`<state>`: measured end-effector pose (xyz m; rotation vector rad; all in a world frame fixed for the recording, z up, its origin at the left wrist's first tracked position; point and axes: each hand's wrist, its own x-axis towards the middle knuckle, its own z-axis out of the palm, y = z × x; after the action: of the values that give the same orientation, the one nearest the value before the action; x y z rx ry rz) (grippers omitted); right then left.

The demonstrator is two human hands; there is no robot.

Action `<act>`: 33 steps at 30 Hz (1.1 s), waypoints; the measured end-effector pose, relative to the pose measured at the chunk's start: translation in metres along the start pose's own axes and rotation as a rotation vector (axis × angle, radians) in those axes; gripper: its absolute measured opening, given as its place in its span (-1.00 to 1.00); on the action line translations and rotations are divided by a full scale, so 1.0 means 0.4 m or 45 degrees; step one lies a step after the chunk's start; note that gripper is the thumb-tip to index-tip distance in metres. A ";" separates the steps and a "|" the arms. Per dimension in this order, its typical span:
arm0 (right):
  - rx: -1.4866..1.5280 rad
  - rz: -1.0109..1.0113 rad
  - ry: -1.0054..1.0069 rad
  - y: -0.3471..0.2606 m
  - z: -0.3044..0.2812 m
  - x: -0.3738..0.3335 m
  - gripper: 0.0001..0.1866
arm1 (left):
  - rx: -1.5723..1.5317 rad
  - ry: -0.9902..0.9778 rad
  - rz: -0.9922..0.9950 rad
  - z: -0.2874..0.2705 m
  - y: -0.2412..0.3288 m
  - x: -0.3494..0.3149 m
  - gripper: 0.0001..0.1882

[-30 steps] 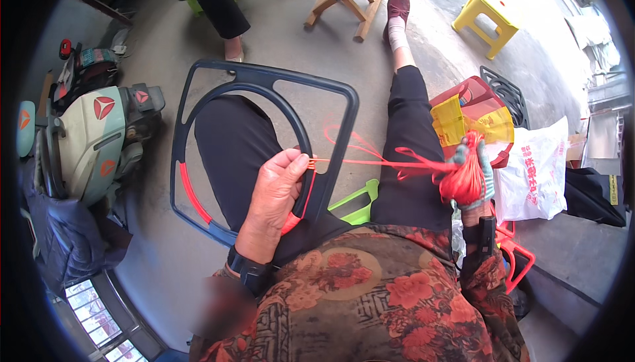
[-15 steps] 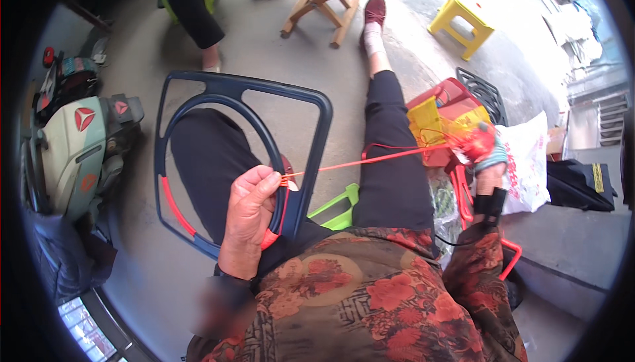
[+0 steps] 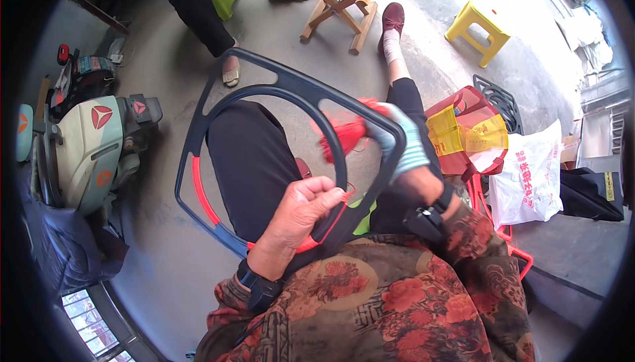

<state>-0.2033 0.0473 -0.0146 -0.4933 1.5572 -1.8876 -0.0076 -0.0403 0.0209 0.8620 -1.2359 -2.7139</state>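
Note:
A dark blue frame (image 3: 187, 143) with a round ring inside it stands tilted over my lap. Red cord (image 3: 206, 193) is wrapped round two stretches of the ring. My left hand (image 3: 288, 226), bare, pinches the cord against the ring's lower right part, thumb on top. My right hand (image 3: 405, 142), in a pale blue striped glove, is behind the frame's right side and holds a bundle of red cord (image 3: 345, 138). Part of that hand and its fingers is hidden by the frame and blurred.
To the right stand a red and yellow bag (image 3: 466, 134) and a white plastic bag (image 3: 529, 177). A yellow stool (image 3: 479, 31) and a wooden folding stool (image 3: 344, 11) are farther off. At left is a pale scooter (image 3: 89, 150). Another person's leg (image 3: 198, 14) shows at the top.
My right hand has swung in from the far right with the cord bundle to behind the frame. The long taut strand no longer shows. The frame and my left hand sit farther right in view.

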 end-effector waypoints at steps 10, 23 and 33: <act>1.371 0.702 -1.090 -0.013 0.073 -0.014 -0.02 | 0.057 -0.011 0.374 0.025 -0.038 0.024 -0.55; 1.230 0.392 0.010 0.055 -0.182 -0.046 -0.67 | 0.197 0.136 0.174 -0.031 0.001 0.003 -0.86; 1.309 0.138 -0.054 -0.007 -0.764 -0.195 -0.63 | 0.154 0.243 0.233 -0.069 -0.006 0.002 -0.85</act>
<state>-0.3440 0.3236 -0.0736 0.0233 0.4140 -2.2434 0.0062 -0.0578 0.0041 0.9436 -1.3740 -2.3762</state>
